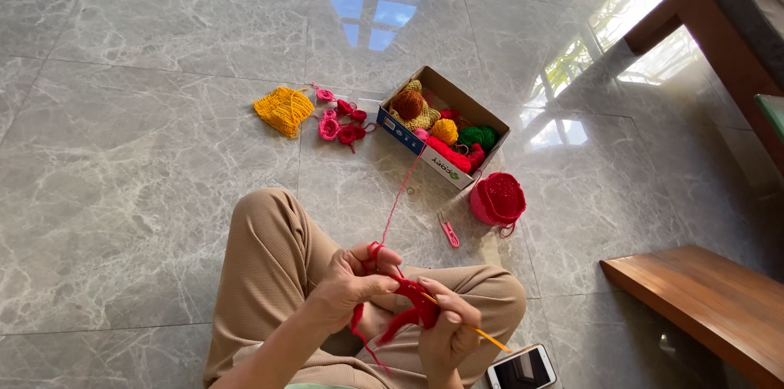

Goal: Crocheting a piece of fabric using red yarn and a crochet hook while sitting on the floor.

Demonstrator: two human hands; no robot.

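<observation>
Grey marble floor tiles (147,193) spread under crossed legs, where the left hand (353,281) pinches red yarn (395,201) and the right hand (447,325) grips a crochet hook (482,333) in the red crochet piece (418,306); farther off, a cardboard box (425,148) holds yarn balls.

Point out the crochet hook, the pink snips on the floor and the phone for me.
crochet hook (488,337): head view, on the orange shaft past the right hand.
pink snips (448,231): head view, on the handle, lying on the floor tile.
phone (523,368): head view, on the dark screen.
</observation>
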